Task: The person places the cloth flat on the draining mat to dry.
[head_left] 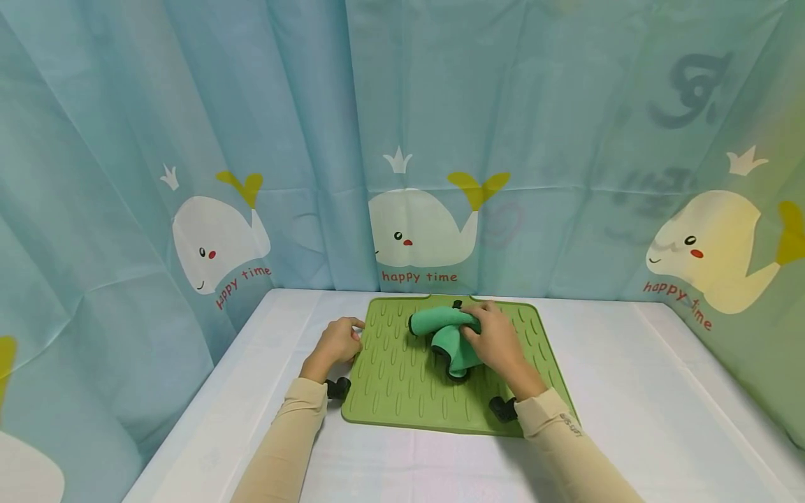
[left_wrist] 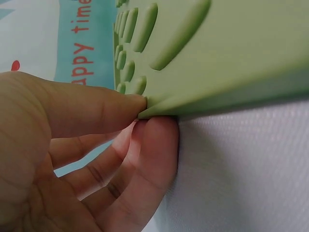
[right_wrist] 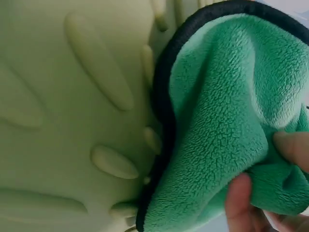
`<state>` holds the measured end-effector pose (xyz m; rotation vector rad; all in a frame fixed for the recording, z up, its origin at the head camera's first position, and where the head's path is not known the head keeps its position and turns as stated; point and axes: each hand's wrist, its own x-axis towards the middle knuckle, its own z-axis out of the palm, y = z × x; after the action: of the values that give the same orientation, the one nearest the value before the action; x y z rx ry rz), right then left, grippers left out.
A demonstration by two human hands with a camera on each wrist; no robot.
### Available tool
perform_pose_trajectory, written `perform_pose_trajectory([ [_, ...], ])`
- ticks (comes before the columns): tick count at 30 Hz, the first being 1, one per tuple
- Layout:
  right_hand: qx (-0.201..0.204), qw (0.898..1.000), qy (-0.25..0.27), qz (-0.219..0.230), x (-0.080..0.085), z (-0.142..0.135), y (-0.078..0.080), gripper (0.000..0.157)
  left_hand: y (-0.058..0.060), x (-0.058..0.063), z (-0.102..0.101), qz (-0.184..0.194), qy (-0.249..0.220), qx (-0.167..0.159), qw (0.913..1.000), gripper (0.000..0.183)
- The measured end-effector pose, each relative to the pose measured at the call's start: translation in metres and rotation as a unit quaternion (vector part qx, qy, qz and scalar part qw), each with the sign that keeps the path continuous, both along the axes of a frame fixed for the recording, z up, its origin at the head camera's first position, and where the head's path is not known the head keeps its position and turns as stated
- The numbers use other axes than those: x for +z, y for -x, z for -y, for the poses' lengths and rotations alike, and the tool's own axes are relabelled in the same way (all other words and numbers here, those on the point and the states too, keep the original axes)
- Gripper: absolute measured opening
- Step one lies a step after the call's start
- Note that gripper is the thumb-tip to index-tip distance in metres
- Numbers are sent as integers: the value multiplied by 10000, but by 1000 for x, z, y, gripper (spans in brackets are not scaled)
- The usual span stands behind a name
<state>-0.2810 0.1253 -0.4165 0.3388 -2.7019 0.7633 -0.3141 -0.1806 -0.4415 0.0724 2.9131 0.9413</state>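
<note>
A green silicone mat (head_left: 402, 398) with raised oblong ridges lies on the white-covered table. My left hand (head_left: 337, 342) pinches its left edge between thumb and fingers; in the left wrist view the thumb (left_wrist: 91, 111) lies over the rim and a fingertip (left_wrist: 161, 130) beneath it. My right hand (head_left: 497, 339) grips a bunched green cloth (head_left: 449, 342) with black edging, over the middle of the mat. Up close in the right wrist view, fluffy folds of the cloth (right_wrist: 217, 121) gather between the fingers (right_wrist: 239, 193), its black border hanging against the mat.
The white tablecloth (head_left: 390, 464) spreads around the mat. Behind and beside the table hangs a blue curtain (head_left: 314, 105) printed with whales. Black wrist fittings (head_left: 339, 388) sit below the left hand, others (head_left: 503, 409) below the right.
</note>
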Motion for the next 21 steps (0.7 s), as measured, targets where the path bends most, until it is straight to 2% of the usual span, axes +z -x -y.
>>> perform_pose_trajectory([
  [7,292,9951,-411,847,-8,3,3,44,-1,0,1,-1,-109,6,9999,46],
  [11,503,9916,-530,1067,-11,3,5,45,-1,-1,0,22,-54,9,10000,47],
  [21,637,9867,-553,1391,-14,1,9,49,1,-2,1,21,-107,-43,9999,48],
])
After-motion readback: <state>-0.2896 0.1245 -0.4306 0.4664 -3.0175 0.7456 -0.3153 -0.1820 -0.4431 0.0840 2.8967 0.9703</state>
